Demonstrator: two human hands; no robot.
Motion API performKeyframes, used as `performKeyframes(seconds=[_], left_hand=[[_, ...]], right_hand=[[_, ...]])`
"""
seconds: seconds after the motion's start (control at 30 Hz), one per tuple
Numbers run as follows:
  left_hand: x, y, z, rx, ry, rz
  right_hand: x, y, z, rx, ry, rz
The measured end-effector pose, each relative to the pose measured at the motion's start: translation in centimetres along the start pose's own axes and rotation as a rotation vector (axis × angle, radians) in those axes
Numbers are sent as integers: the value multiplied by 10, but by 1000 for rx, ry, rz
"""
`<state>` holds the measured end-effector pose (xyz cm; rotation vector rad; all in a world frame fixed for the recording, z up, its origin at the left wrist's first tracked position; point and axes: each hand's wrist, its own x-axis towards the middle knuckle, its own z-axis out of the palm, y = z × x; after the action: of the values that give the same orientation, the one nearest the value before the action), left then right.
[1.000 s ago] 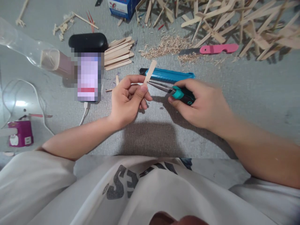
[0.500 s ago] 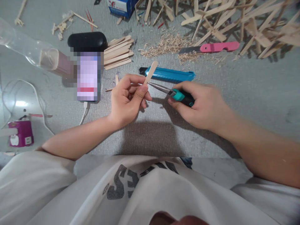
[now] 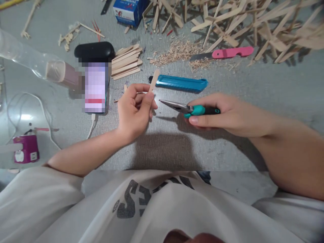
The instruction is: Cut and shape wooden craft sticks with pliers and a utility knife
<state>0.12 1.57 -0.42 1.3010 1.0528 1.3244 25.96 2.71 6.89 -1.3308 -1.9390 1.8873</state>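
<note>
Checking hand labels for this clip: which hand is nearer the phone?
Left. The left hand, pinching a wooden stick, is just right of the phone; the right hand, gripping pliers, is farther right.

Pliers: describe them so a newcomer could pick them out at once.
On the grey table, find the right hand on the near side of the long blue utility knife. It grips the pliers, slim metal nose pointing toward the stick in the left hand. Unlike that knife and the pink knife lying flat, they have a teal-and-black handle.
</note>
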Motion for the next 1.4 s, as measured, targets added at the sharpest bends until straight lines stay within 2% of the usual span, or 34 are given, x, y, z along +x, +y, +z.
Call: performKeyframes(seconds=[0.07,0.2,0.23,0.3,0.53,0.77,1.17,1.4], left_hand=[[3,2,-1,-42,2,-84],[6,5,-1,-103,-14,-117],[6,5,-1,-110,-21,-117],[4,5,-1,-121,-37,-119],[2,4,-1,-87,-40,-149],[2,7,2,-115,-85,-120],[-1,3,1,-89,-50,-134],[-3,2,4,-101,-58,-54]], right_hand=[[-1,-1,2,-47,51,-45],[2,7,14,-311,468,-123],[3,10,18,-363,534,-122],[4,13,22,-422,584,-132],[4,17,27,-493,586,-143],[5,18,28,-517,593,-132],[7,22,29,-546,625,-145],[7,20,29,-473,633,-174]])
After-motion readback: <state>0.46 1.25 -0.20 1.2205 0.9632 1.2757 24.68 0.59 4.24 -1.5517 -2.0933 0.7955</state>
